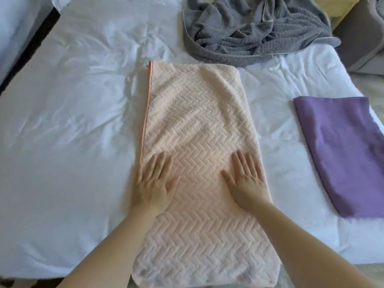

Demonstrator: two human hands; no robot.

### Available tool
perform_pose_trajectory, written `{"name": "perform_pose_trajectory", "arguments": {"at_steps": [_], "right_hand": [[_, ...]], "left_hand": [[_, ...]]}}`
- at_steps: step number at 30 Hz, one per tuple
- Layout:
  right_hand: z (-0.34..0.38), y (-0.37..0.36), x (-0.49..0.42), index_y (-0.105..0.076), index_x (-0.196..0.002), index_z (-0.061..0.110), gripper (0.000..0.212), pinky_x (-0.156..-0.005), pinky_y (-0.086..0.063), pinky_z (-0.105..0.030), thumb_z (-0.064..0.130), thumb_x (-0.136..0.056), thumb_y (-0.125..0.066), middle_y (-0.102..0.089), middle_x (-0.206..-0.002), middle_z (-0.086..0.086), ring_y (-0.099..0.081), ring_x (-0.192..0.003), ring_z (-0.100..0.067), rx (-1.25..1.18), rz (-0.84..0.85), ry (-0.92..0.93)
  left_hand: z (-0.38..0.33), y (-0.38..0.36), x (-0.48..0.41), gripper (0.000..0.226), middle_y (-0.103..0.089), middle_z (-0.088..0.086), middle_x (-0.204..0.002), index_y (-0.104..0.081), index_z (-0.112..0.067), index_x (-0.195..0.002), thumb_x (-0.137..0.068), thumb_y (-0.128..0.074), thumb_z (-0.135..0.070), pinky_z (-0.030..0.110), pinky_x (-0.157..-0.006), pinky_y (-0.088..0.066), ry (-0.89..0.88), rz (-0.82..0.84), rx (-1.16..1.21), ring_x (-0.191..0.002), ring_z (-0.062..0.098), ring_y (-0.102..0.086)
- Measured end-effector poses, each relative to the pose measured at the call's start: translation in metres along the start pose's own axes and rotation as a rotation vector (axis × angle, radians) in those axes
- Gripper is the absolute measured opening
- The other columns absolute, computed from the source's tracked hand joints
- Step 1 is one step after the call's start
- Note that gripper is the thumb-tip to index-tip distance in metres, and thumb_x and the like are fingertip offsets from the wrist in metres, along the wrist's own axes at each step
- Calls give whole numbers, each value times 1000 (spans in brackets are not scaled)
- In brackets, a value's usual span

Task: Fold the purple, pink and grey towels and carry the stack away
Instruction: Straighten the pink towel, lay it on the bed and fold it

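Pressing flat: left hand (pixel 152 181) and right hand (pixel 246 179), fingers straight, holding nothing, on pale pink herringbone towel (pixel 197 125) at centre; uneven pressure risks skewing next fold; folded purple towel (pixel 342 154) at 3 o'clock; crumpled grey towel (pixel 255 28) at 12.

No text, label, brand, number or sign can be read on any thing in this view.

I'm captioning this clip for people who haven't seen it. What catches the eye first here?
The pink towel, folded into a long strip in the middle of the white bed, with the left hand and right hand pressed flat on it. A crumpled grey towel lies beyond it, and a folded purple towel at the right.
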State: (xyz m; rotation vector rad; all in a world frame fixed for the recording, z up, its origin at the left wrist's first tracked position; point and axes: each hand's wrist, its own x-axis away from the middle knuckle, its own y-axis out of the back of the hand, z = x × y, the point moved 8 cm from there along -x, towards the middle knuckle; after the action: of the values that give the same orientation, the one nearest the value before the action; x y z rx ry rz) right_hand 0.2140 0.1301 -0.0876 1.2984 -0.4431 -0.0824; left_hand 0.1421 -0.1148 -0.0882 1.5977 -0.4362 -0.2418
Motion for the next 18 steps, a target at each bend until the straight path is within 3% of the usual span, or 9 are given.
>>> {"name": "perform_pose_trajectory", "arguments": {"at_steps": [2,4,7,9,13,18], "right_hand": [[-18,10,-11,3,-152,26,71,-119,8,-36,63,-92,-7,9,-159,12,20,-143,-4,-42,-66,-117],[-15,30,-32,-1,-152,22,66,-120,5,-38,54,-95,-13,5,-160,7,17,-144,-7,-64,-162,-123],[27,56,-83,0,-151,25,63,-119,7,-37,54,-97,-13,8,-158,9,15,-145,-11,-65,-254,61],[52,52,-114,6,-150,31,63,-119,9,-36,58,-96,-10,12,-156,14,19,-144,-9,-45,-191,161],[12,30,-151,14,-149,34,72,-120,7,-38,71,-88,0,14,-157,17,22,-142,-5,101,-24,82],[-24,65,-182,5,-151,27,70,-120,2,-42,62,-92,-10,6,-159,11,13,-146,-12,87,-128,-3]], "left_hand": [[12,6,-3,75,-24,-2,-157,-30,-21,-149,-92,1,-60,47,-118,-6,10,-10,18,-146,21,-20],[19,19,-19,71,-25,0,-157,-30,-19,-148,-94,-10,-59,49,-118,-5,23,-57,56,-146,22,-18],[10,42,-76,64,-23,1,-158,-31,-20,-149,-93,-26,-52,48,-118,-5,-18,-144,84,-147,23,-16],[-1,43,-115,62,-24,1,-157,-33,-20,-148,-94,-30,-51,49,-118,-10,-80,-141,66,-146,23,-18],[29,12,-144,68,-23,-6,-156,-32,-25,-148,-93,-11,-60,52,-117,-16,-5,7,-28,-146,19,-21],[45,23,-172,70,-19,-4,-159,-27,-24,-150,-94,-7,-61,51,-118,-5,-32,3,-47,-147,23,-14]]}}
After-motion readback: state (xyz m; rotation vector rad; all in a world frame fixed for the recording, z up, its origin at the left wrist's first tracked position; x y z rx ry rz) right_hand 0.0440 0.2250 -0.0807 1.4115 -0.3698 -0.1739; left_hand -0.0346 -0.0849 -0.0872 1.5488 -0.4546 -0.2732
